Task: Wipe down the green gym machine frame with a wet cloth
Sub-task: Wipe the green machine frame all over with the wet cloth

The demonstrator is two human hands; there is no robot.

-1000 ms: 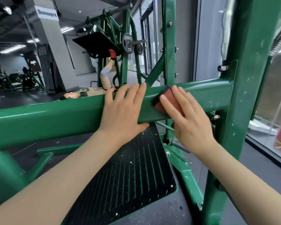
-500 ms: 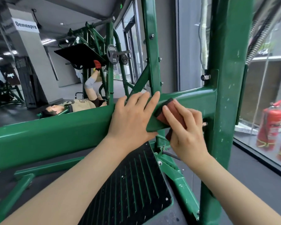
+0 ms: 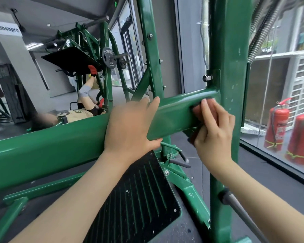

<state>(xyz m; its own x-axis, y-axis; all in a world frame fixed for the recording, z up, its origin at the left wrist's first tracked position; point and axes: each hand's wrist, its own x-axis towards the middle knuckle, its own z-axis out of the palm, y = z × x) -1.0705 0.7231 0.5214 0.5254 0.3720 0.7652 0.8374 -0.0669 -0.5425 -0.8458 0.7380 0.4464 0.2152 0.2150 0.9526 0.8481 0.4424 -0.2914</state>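
Crossbar (image 3: 179,113) of the green frame runs from lower left up to right of centre, where it meets the thick upright post (image 3: 225,85). We have our left hand (image 3: 130,125) laid flat over the bar at mid-frame, fingers straight and draped over its top edge, thumb tucked under the lower edge; it carries nothing, and we judge it sits there to brace us while the other hand scrubs. Our right hand (image 3: 213,130) works the reddish cloth (image 3: 198,109) against the bar's near face, right at the joint with the post. Fingers press the cloth onto the paint from the front while the thumb hooks beneath the bar, so the cloth looks wrapped round the lower edge and pinched there; its dark underside shows just below the bar. This placement, we think, lets one pass clean face and underside together, and the corner by the post is where grime would likely collect. Whether the cloth is wet, we cannot tell. Below the bar lies the black ribbed footplate (image 3: 139,199). At right, behind glass, stand red fire extinguishers (image 3: 277,127). At upper left, another green machine (image 3: 104,55) holds a weight plate, with a person lying under it, legs raised.
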